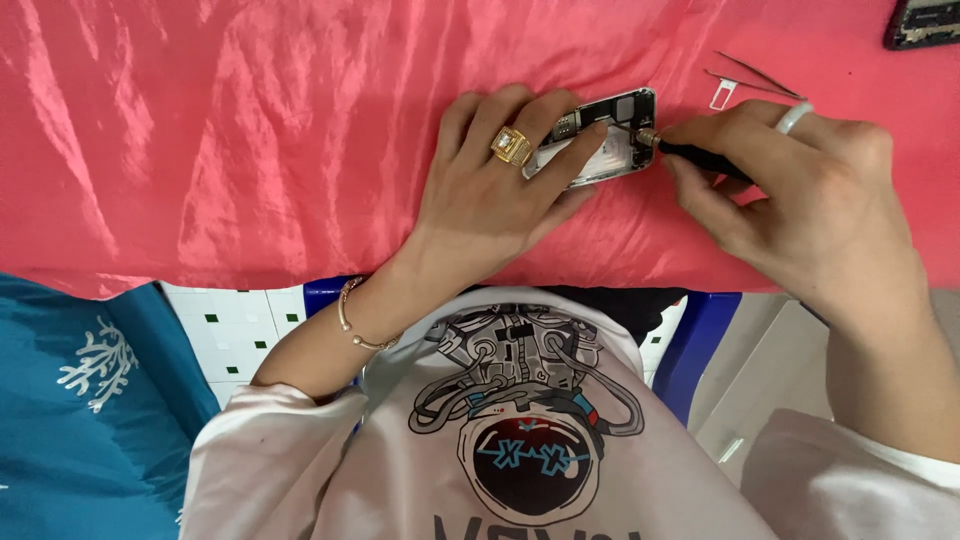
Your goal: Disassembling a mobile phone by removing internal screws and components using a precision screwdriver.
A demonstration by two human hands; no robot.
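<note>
An opened phone body [622, 140] with its inner parts showing lies on a shiny red cloth [250, 150]. My left hand [495, 190], wearing a gold ring, presses down on the phone's left part and holds it still. My right hand [800, 190], with a white ring, grips a thin black screwdriver [700, 156] whose metal tip touches the phone's upper right corner.
Tweezers [760, 75] and a small white SIM tray [722, 95] lie on the cloth beyond my right hand. A dark device [925, 22] sits at the top right corner. Teal fabric [80, 400] is at lower left; a white and blue seat edge shows below the table.
</note>
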